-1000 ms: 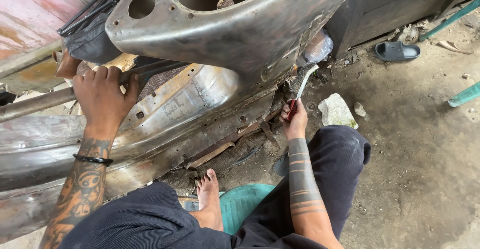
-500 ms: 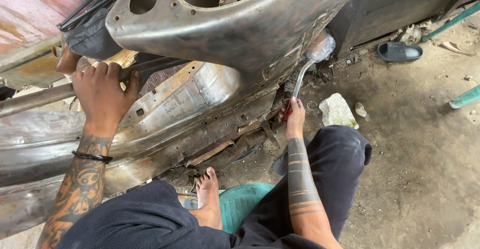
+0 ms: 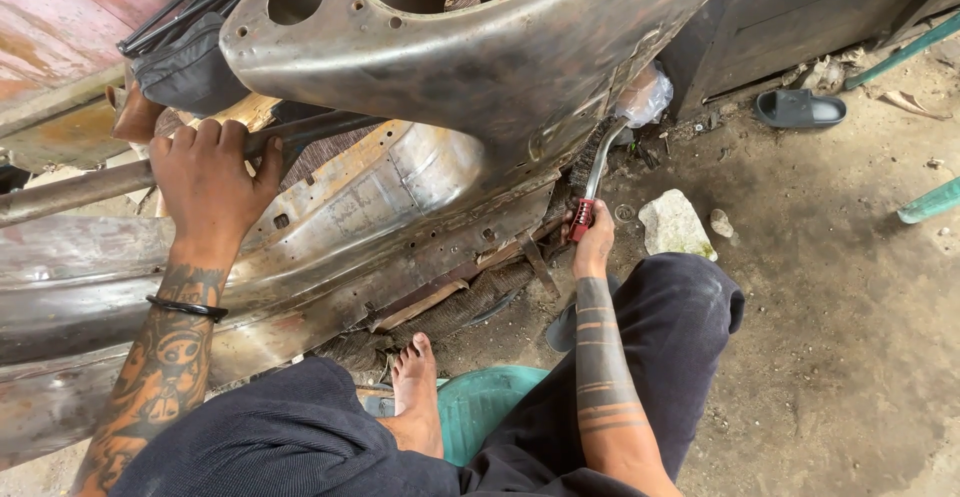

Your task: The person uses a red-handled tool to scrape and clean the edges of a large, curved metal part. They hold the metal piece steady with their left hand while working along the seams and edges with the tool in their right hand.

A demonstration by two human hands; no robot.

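With my left hand [image 3: 208, 182] curled fast on the pipe [image 3: 80, 189], my right hand's [image 3: 595, 242] fingers wrap the wire brush [image 3: 593, 172], bristles against the metal body panel's [image 3: 450, 87] lower edge, where I judge short, firm strokes best.

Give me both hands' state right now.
Left hand: closed around a metal bar.
Right hand: closed on the red handle of a wire brush.

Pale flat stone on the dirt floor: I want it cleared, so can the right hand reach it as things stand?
Probably yes: the pale flat stone lies on open dirt beside the right hand, nothing between, though that hand grips a red-handled wire brush.
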